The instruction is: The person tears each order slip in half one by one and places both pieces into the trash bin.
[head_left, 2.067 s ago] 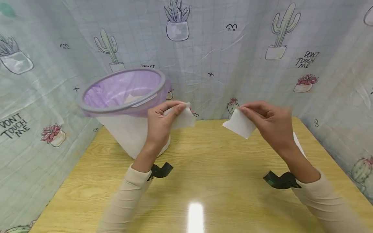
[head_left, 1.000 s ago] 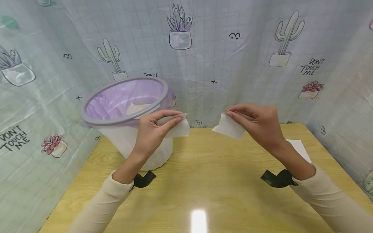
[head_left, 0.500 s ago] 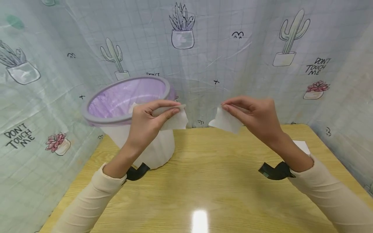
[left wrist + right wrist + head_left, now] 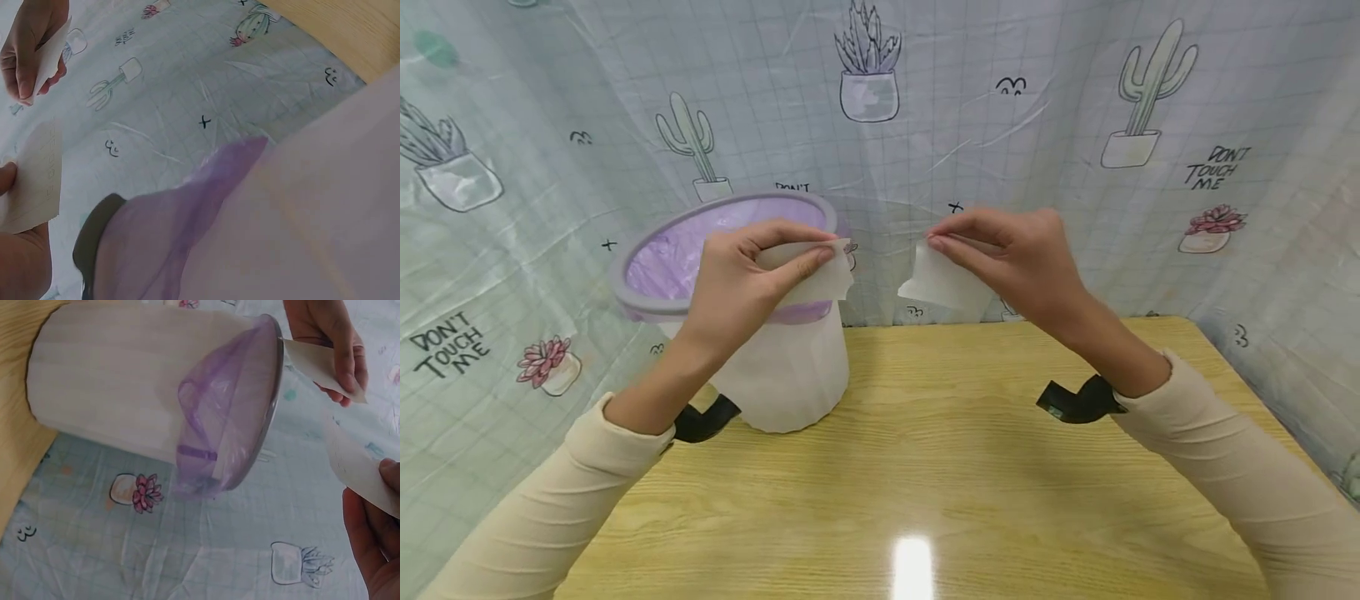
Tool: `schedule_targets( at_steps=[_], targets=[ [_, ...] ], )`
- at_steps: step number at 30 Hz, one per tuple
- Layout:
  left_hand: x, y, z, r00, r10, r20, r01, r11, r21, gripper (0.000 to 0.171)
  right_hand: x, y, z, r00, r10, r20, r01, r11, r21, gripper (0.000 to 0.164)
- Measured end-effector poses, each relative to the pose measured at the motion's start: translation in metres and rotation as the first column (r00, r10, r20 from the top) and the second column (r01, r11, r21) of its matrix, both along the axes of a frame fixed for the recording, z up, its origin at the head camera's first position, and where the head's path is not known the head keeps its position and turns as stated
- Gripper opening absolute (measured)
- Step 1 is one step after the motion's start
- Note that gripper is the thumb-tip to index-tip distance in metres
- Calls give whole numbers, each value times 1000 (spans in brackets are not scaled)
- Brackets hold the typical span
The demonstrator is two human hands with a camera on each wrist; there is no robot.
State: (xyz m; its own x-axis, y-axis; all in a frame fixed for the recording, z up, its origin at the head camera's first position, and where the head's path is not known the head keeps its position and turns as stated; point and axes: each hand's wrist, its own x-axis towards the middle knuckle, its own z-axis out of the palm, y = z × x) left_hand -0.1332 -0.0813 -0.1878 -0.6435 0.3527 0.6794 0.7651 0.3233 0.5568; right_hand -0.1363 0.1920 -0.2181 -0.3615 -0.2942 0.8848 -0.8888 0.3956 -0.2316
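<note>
In the head view my left hand (image 4: 741,271) pinches a torn piece of white paper (image 4: 816,275) between thumb and fingers, in front of the bin's rim. My right hand (image 4: 1018,258) pinches another torn white piece of paper (image 4: 951,279) to the right of the bin. A gap separates the two pieces. Behind my left hand stands a white trash bin (image 4: 793,375) with a grey rim and a purple liner bag (image 4: 662,258). The right wrist view shows both hands, each with its paper, beside the bin's mouth. My left hand hides part of the opening.
The bin stands at the back left of a wood-grain table (image 4: 925,417). A curtain (image 4: 970,125) printed with cacti hangs behind and at both sides. Each wrist carries a black camera mount (image 4: 1078,400).
Both hands have moved up and to the left with their papers, the left one coming over the bin's front rim. The white sheet at the table's right is now out of sight behind the right arm.
</note>
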Motion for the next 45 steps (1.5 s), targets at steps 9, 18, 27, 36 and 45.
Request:
schedule_targets(
  at_steps=[9,18,27,36,45],
  targets=[
    [14,-10,32,996,66,67,-64,997,-34,16,-14,-13,11,998,25,55,-27,999,40,8],
    [-8,-39,43,975,124,187,-121,992,-30,26,-30,-19,26,986,-79,146,55,986,159,17],
    [-26,-66,62,948,178,263,-159,983,-94,32,-49,-33,56,958,-35,283,-32,973,230,26],
    [-46,-83,78,938,231,260,-199,969,-144,35,-66,-57,86,971,-124,207,36,923,383,29],
    [-62,-90,83,917,263,300,-224,962,-159,33,-80,-76,110,970,-142,197,37,888,458,16]
  ],
)
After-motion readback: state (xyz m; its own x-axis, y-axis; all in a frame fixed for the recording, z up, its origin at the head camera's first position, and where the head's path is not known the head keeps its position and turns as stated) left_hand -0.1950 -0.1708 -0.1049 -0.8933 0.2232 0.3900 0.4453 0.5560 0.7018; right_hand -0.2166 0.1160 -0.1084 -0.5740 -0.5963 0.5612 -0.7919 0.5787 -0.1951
